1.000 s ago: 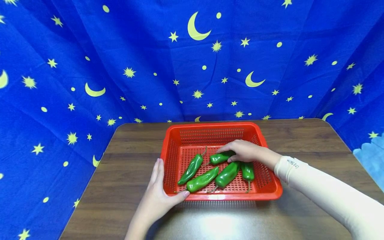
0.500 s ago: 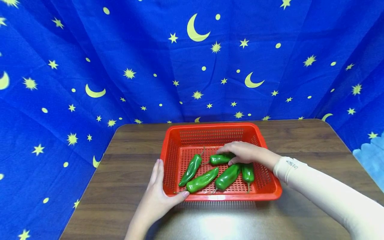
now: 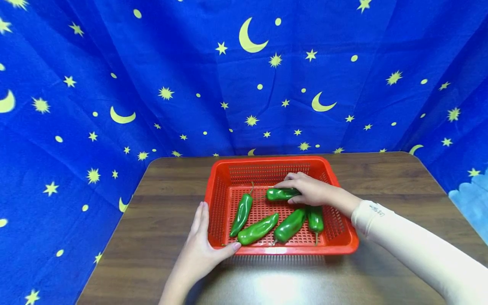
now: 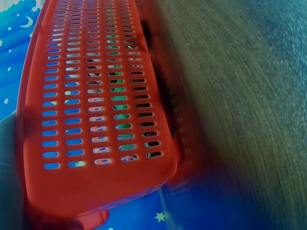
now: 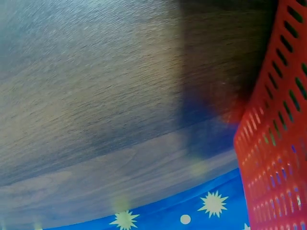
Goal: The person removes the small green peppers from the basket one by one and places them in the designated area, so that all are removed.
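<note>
Bracing the basket [image 3: 282,250] at its near left corner with the spread left hand [image 3: 203,245], apparently against sliding. Pinching a pepper [image 3: 280,194] inside, near the basket's far edge, with the right hand [image 3: 310,189].

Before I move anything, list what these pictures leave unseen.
Head view: right end of the held pepper, covered by the right hand.
Head view: far end of the rightmost pepper, under that hand.
Head view: marks on the sleeve, too small to read.
Left wrist view: most of the left hand, cut off by the left edge.
</note>
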`<state>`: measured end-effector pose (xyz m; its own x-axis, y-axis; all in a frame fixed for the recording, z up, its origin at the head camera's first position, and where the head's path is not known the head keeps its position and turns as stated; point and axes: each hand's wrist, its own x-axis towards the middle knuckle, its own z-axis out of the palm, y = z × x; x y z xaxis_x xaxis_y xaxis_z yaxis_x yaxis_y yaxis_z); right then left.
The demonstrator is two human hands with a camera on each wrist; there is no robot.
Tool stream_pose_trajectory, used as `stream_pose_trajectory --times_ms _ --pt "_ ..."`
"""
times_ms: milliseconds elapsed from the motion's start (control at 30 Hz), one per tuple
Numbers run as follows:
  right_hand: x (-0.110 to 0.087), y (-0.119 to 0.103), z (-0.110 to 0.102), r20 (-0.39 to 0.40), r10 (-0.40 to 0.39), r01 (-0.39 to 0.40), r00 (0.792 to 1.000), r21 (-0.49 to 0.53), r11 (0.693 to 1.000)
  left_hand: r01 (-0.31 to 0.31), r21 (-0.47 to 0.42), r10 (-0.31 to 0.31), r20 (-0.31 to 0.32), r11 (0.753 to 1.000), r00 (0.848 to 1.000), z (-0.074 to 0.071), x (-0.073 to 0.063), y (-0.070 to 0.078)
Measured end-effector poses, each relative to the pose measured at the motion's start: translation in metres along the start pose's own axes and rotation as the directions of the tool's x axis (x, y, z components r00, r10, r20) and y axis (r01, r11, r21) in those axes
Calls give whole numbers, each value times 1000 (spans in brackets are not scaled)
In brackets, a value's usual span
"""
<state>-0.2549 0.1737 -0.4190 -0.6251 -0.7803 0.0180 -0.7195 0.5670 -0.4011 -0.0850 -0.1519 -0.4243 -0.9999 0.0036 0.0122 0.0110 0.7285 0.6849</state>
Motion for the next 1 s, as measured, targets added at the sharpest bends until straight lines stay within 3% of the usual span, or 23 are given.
stream_pose_trajectory --times_ms 533,767,1000 --pt "-15 -17 -42 -232 26 -39 972 -52 998 26 8 -26 24 1000 999 -1 0 2" --pt "-33 -17 -64 -278 30 -53 960 -74 996 13 15 -14 5 1000 1000 0 0 1" --pt "-58 -10 -79 -361 64 -106 931 -96 990 9 7 -9 8 1000 1000 0 0 1"
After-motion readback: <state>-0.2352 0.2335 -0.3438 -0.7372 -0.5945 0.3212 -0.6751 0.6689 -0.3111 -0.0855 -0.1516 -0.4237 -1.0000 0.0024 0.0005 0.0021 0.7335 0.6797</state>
